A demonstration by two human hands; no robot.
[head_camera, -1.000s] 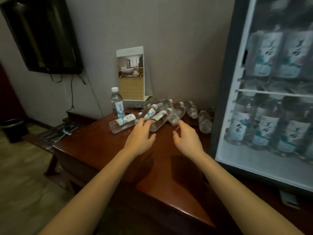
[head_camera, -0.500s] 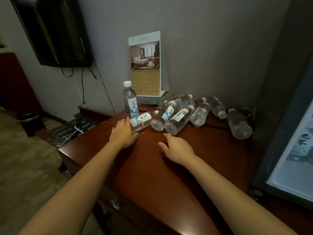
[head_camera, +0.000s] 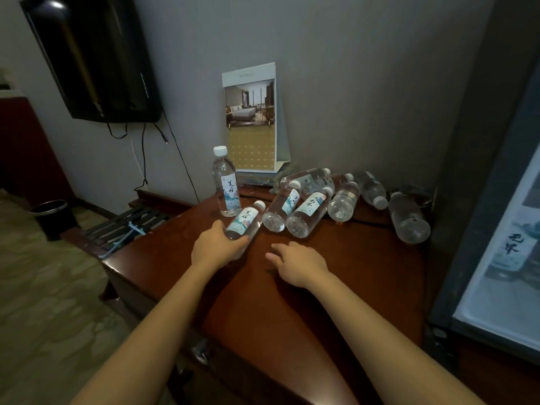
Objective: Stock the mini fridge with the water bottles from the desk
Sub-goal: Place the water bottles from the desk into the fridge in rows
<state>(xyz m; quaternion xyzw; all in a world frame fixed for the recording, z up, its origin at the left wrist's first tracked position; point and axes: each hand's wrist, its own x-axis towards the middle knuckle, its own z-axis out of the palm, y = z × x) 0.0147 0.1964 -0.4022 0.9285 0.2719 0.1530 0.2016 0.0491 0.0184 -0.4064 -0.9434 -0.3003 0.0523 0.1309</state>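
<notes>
Several clear water bottles with white caps lie in a heap [head_camera: 309,210] at the back of the dark red wooden desk [head_camera: 321,302]. One bottle [head_camera: 226,182] stands upright at the left of the heap. My left hand [head_camera: 217,248] grips the base of a lying bottle [head_camera: 245,220] nearest the desk's left edge. My right hand [head_camera: 298,263] rests flat on the desk just in front of the heap, fingers relaxed and holding nothing. The mini fridge [head_camera: 496,244] stands at the right, its glass door showing bottles inside.
A standing calendar card [head_camera: 252,121] leans on the wall behind the bottles. A wall-mounted TV [head_camera: 90,54] with hanging cables is at the upper left. A black bin [head_camera: 54,217] and a slatted luggage rack [head_camera: 128,226] stand on the floor left of the desk.
The view has swung left, away from the fridge. My left hand has closed round the leftmost lying bottle. My right hand has settled onto the desk.
</notes>
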